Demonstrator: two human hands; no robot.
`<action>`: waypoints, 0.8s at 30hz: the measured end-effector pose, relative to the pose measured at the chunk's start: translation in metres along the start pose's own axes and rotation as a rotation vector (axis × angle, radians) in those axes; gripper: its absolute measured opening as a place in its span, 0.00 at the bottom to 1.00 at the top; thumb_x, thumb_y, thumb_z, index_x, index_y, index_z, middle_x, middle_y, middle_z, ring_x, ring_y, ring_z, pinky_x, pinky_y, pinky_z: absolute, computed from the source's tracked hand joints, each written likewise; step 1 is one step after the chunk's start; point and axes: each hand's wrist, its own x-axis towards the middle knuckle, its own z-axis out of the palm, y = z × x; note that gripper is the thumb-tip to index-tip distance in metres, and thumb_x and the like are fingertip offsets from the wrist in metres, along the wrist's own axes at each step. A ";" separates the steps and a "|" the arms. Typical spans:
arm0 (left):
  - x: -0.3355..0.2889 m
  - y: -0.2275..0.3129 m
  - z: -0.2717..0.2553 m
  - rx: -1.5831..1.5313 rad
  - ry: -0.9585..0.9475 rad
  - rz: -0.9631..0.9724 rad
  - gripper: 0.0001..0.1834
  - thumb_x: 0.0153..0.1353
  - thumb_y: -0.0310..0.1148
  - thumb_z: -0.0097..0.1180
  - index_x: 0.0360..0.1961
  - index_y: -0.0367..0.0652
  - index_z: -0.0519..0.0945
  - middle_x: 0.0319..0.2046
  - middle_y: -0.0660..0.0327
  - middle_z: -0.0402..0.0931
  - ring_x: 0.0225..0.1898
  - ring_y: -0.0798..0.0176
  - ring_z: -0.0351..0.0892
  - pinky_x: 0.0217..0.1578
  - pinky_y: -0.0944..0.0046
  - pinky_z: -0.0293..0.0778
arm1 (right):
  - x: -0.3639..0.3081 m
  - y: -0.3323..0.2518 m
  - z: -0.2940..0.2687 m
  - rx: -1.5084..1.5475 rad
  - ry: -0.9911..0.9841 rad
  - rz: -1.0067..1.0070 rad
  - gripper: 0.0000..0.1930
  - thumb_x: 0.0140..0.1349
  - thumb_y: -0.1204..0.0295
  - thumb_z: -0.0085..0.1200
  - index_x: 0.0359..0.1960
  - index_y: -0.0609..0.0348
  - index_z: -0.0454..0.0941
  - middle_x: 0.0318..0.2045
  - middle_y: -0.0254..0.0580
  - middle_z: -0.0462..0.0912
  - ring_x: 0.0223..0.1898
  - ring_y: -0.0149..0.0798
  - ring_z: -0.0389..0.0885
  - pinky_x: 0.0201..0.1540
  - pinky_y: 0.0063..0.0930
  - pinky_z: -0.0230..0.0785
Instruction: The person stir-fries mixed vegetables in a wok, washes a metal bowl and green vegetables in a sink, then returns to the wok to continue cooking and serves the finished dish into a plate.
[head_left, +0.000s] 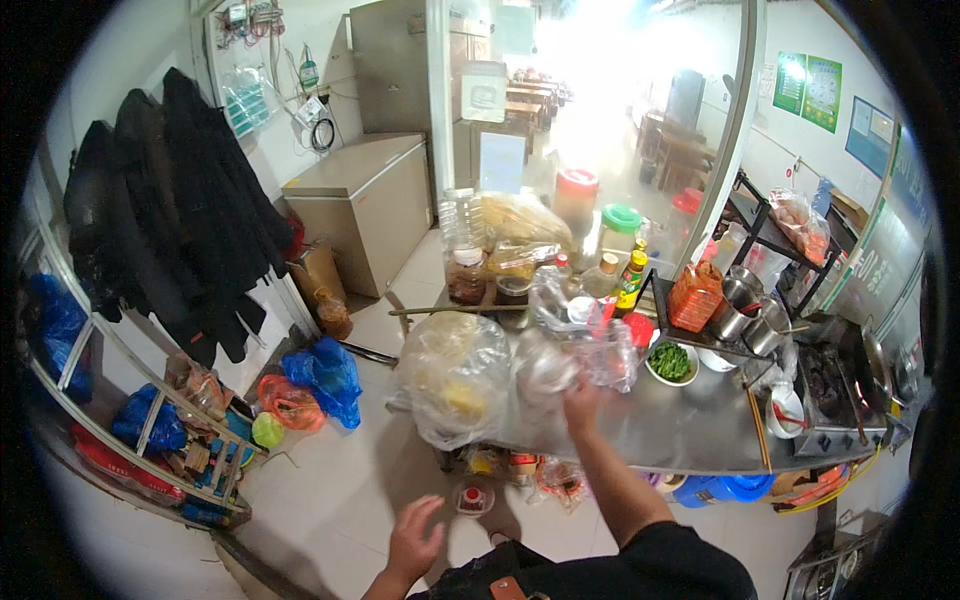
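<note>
My right hand [580, 402] reaches over the metal counter, its fingers closed on a clear plastic bag [545, 368]. The bag is smeared by motion, and its contents cannot be made out. A big clear plastic bag with something yellow inside [458, 380] stands just left of it. Beyond my right hand lie more crumpled clear bags [606, 362] beside a red-lidded jar [638, 326]. Low in front of me, off the counter, my left hand [418, 530] hangs open with its fingers apart, holding nothing.
A bowl of chopped greens [672, 364] stands on the counter [690, 430], right of my hand. Bottles, including a yellow-labelled one [630, 280], line the back. Chopsticks [758, 425] lie near a white bowl [786, 410] and the stove [830, 385]. A container [473, 497] sits on the floor.
</note>
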 end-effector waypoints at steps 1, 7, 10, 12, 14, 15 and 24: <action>0.031 0.009 0.019 -0.020 -0.036 0.015 0.31 0.52 0.32 0.62 0.56 0.31 0.69 0.56 0.44 0.69 0.58 0.44 0.68 0.59 0.54 0.65 | -0.017 -0.008 0.009 0.081 -0.057 -0.168 0.09 0.58 0.74 0.50 0.39 0.62 0.78 0.30 0.43 0.80 0.34 0.39 0.77 0.42 0.34 0.70; 0.155 -0.007 0.135 0.063 -0.152 -0.110 0.26 0.51 0.35 0.62 0.52 0.38 0.74 0.54 0.46 0.72 0.56 0.44 0.70 0.56 0.53 0.68 | -0.066 -0.069 -0.003 -0.349 -0.817 -0.241 0.20 0.52 0.70 0.59 0.48 0.58 0.75 0.44 0.51 0.77 0.46 0.52 0.78 0.45 0.40 0.72; 0.182 -0.031 0.159 0.040 -0.011 -0.043 0.23 0.53 0.39 0.60 0.50 0.39 0.76 0.51 0.47 0.75 0.51 0.46 0.75 0.54 0.54 0.70 | -0.030 -0.107 -0.033 -0.455 -0.693 -0.529 0.25 0.49 0.69 0.61 0.52 0.57 0.74 0.46 0.48 0.77 0.47 0.51 0.77 0.49 0.41 0.71; 0.195 -0.040 0.159 0.169 0.063 0.036 0.23 0.55 0.40 0.60 0.50 0.40 0.77 0.50 0.48 0.76 0.49 0.48 0.77 0.53 0.56 0.70 | 0.001 -0.120 -0.064 -0.605 -0.407 -0.638 0.25 0.49 0.69 0.63 0.52 0.55 0.74 0.45 0.44 0.78 0.48 0.48 0.78 0.54 0.45 0.67; 0.200 -0.040 0.152 0.047 0.079 -0.096 0.25 0.55 0.41 0.61 0.52 0.39 0.76 0.51 0.48 0.76 0.50 0.49 0.76 0.54 0.57 0.70 | 0.025 -0.122 -0.083 -0.815 -0.172 -0.607 0.23 0.49 0.70 0.63 0.50 0.53 0.76 0.43 0.40 0.79 0.47 0.46 0.78 0.57 0.49 0.64; 0.199 -0.038 0.147 -0.141 0.100 -0.224 0.26 0.55 0.42 0.62 0.53 0.38 0.75 0.51 0.48 0.75 0.52 0.49 0.76 0.54 0.58 0.70 | 0.033 -0.120 -0.089 -0.919 -0.129 -0.556 0.21 0.49 0.70 0.62 0.48 0.52 0.77 0.42 0.39 0.79 0.46 0.45 0.78 0.58 0.50 0.62; 0.153 0.008 0.030 0.286 -0.578 -0.329 0.37 0.53 0.48 0.65 0.57 0.34 0.70 0.53 0.43 0.72 0.55 0.46 0.73 0.54 0.56 0.70 | -0.025 -0.128 -0.115 -0.841 -0.447 -0.502 0.12 0.46 0.75 0.58 0.35 0.50 0.80 0.26 0.35 0.72 0.31 0.40 0.74 0.43 0.42 0.68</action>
